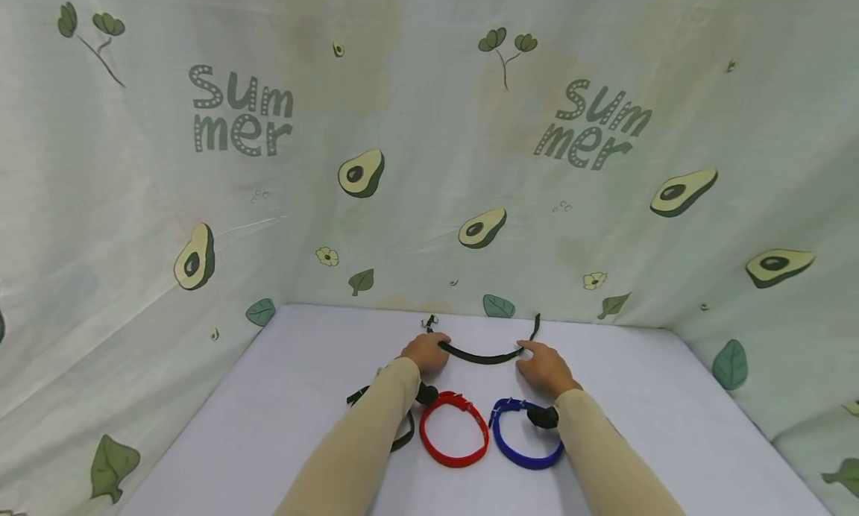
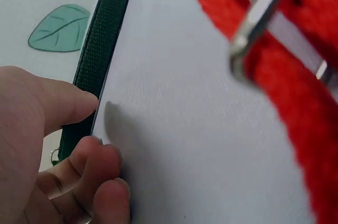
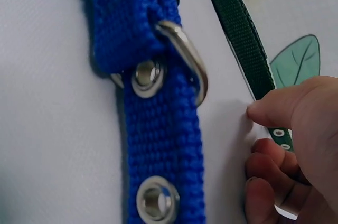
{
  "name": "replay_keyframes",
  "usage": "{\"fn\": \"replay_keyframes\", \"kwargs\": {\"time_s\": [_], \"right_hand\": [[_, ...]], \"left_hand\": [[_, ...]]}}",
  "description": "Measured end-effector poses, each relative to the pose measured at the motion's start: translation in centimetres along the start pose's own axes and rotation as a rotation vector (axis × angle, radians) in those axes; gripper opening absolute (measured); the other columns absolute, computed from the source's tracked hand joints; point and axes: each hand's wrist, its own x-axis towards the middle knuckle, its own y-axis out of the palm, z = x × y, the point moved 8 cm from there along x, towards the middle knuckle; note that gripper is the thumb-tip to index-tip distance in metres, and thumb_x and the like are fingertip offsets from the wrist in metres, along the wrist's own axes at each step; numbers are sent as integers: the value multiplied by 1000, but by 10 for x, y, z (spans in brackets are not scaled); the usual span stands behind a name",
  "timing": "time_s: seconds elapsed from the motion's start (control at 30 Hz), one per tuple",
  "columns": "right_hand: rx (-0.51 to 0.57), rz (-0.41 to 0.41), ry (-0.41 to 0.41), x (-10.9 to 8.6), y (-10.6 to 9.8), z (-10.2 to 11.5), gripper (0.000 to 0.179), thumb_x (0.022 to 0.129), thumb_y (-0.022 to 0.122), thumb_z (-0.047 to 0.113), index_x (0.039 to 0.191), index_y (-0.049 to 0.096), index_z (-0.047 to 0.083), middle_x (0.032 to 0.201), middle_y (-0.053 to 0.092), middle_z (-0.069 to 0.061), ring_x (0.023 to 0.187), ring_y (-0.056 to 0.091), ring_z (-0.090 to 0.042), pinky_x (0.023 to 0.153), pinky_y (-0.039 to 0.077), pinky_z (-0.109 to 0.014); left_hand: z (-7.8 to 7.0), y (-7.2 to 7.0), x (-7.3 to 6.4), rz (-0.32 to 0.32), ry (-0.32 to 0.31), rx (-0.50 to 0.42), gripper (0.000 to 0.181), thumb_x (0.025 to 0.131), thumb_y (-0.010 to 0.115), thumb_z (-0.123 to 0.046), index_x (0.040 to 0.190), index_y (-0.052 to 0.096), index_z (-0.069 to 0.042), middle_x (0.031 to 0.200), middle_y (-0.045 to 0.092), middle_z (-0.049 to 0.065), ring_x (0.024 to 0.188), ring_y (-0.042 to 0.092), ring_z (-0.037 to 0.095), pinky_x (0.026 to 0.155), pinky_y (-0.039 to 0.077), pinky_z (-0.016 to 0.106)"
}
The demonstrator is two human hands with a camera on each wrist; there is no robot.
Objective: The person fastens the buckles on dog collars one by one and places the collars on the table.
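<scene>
Across the far part of the table, a dark green collar (image 1: 483,359) is stretched out unbuckled, sagging slightly between my hands. My left hand (image 1: 426,354) pinches it near the buckle end, thumb against the webbing (image 2: 108,28) in the left wrist view. Near the eyelet end my right hand (image 1: 545,368) pinches the strap between thumb and fingers; two metal eyelets (image 3: 279,133) show beside them in the right wrist view. Nearer to me lie a red collar (image 1: 456,461) and a blue collar (image 1: 530,462), each fastened into a loop.
Another dark collar (image 1: 401,441) lies at the left, partly hidden by my left forearm. The white table (image 1: 268,397) ends at a hanging cloth (image 1: 416,270) printed with avocados and leaves. Black wrist straps (image 1: 542,417) overlap the nearer collars in the head view.
</scene>
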Motion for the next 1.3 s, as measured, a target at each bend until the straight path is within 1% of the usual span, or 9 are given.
{"fn": "replay_keyframes", "kwargs": {"time_s": [0.2, 0.4, 0.63, 0.77, 0.9, 0.97, 1.03, 1.17, 1.3], "right_hand": [[9, -45, -48, 5, -6, 2, 28, 91, 63, 14, 117, 68, 6, 126, 64, -23, 119, 56, -47, 99, 42, -60], [3, -56, -55, 6, -6, -2, 19, 89, 66, 12, 106, 70, 6, 115, 68, -20, 110, 61, -42, 96, 45, -57], [14, -72, -65, 5, -6, -4, 16, 90, 66, 12, 105, 70, 7, 115, 68, -19, 110, 61, -41, 96, 44, -57], [32, -105, -89, 6, -10, -4, 15, 91, 66, 12, 105, 70, 7, 112, 69, -17, 108, 62, -39, 96, 45, -55], [97, -85, -80, 3, -11, -3, 16, 92, 66, 12, 106, 69, 5, 89, 69, -10, 83, 65, -27, 76, 51, -44], [154, -68, -67, -1, -11, -2, 16, 93, 67, 13, 107, 68, 5, 80, 67, -6, 71, 62, -21, 65, 50, -37], [235, -50, -56, -5, -11, 0, 18, 94, 67, 13, 109, 68, 3, 78, 66, -6, 66, 61, -19, 60, 49, -33], [402, -35, -24, -17, -10, 5, 19, 94, 68, 12, 110, 68, 2, 91, 70, -10, 74, 65, -19, 63, 56, -32], [496, -31, -22, -30, -7, 12, 21, 94, 69, 11, 111, 67, 0, 98, 70, -12, 81, 69, -23, 69, 59, -35]], "left_hand": [[2, -11, -1, -61, -18, -10, 19, 91, 69, -18, 110, 74, -20, 117, 68, 5, 93, 57, 23, 81, 49, 44], [1, -13, -5, -90, -5, -8, 11, 91, 71, -17, 101, 75, -19, 109, 69, 3, 90, 57, 22, 79, 49, 43], [0, -15, -7, -128, 9, 5, 13, 92, 69, -19, 104, 75, -20, 110, 70, 1, 93, 60, 20, 78, 50, 42], [-1, -22, -10, -160, 25, -60, 16, 94, 66, -19, 107, 74, -20, 86, 70, -1, 80, 60, 19, 70, 47, 39], [0, -24, -11, -151, 49, -125, 18, 96, 63, -20, 111, 73, -21, 62, 63, -3, 62, 58, 15, 62, 43, 35], [1, -26, -12, -153, 69, -173, 19, 96, 63, -19, 112, 73, -19, 65, 62, -4, 59, 58, 13, 63, 43, 34], [3, -28, -14, -161, 81, -224, 20, 97, 63, -18, 115, 73, -17, 71, 63, -4, 60, 59, 13, 65, 44, 33], [6, -29, -22, -169, 97, -324, 27, 99, 60, -16, 124, 68, -11, 84, 66, 3, 62, 61, 13, 62, 47, 31], [6, -29, -35, -179, 79, -410, 32, 100, 56, -15, 131, 64, -9, 96, 68, 9, 62, 62, 13, 54, 49, 29]]}}
